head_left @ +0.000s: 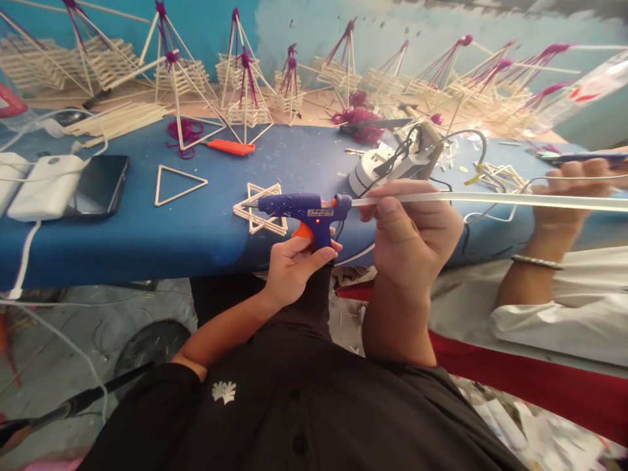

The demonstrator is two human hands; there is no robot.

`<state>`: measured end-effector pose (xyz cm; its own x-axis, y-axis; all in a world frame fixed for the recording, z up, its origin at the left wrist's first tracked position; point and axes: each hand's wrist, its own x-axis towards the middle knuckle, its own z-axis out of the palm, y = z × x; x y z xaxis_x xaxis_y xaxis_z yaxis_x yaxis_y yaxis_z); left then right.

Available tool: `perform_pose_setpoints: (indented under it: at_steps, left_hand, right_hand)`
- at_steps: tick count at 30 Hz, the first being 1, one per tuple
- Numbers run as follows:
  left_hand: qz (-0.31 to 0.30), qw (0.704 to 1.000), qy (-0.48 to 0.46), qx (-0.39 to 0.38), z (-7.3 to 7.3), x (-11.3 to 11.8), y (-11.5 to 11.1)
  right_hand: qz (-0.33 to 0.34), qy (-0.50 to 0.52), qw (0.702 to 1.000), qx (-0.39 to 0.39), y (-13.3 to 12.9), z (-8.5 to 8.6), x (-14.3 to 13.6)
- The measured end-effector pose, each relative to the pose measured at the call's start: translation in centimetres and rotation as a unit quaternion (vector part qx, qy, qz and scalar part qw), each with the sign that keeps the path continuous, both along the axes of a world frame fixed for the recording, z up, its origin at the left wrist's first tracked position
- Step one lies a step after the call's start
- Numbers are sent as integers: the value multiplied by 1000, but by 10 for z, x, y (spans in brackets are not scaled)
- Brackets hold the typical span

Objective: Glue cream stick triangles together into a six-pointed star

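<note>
My left hand (293,267) is wrapped round the grip of a blue glue gun (289,205), fingers by its orange trigger (303,231). The gun points left, and a small light glows on its side. Pinched in my right hand (417,232) is a long white glue stick (490,198), level, with its near end at the back of the gun. Behind and under the nozzle lies a star of stacked wooden sticks (267,226) on the blue table (210,229). A single stick triangle (180,186) lies farther left.
An orange-handled cutter (231,147), purple yarn (185,136) and a white power socket (367,171) lie behind. Stick pyramids (245,85) line the wall. A phone (101,185) and power bank (46,186) are at left. At right is another person's hand (564,190).
</note>
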<state>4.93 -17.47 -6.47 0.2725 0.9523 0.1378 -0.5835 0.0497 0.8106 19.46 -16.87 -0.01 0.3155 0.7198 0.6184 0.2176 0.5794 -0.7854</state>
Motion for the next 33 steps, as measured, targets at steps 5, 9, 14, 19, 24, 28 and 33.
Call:
perform_pose_setpoints:
  at_steps: [5,9,14,19,24,28,33]
  left_hand:
    - [-5,1000,7,1,1,-2,-1]
    - [-12,1000,14,2,0,-5,-1]
    - [-18,1000,12,4,-4,-1,-2]
    - [4,1000,17,9,-5,10,-2]
    - [18,997,58,41,2,9,1]
    - [-30,972,194,129,7,-11,-1]
    - [157,903,306,258,6,-58,-1]
  right_hand:
    - [-14,-50,999,11,-1,-1,3]
    - [6,-78,996,35,2,0,6]
    - [36,-118,992,14,-2,4,9]
    - [71,-275,957,-66,-11,4,8]
    - [85,-274,950,-120,-12,-4,-2]
    - [92,-166,963,-194,2,-5,-4]
    - [137,-132,973,-129,52,-2,8]
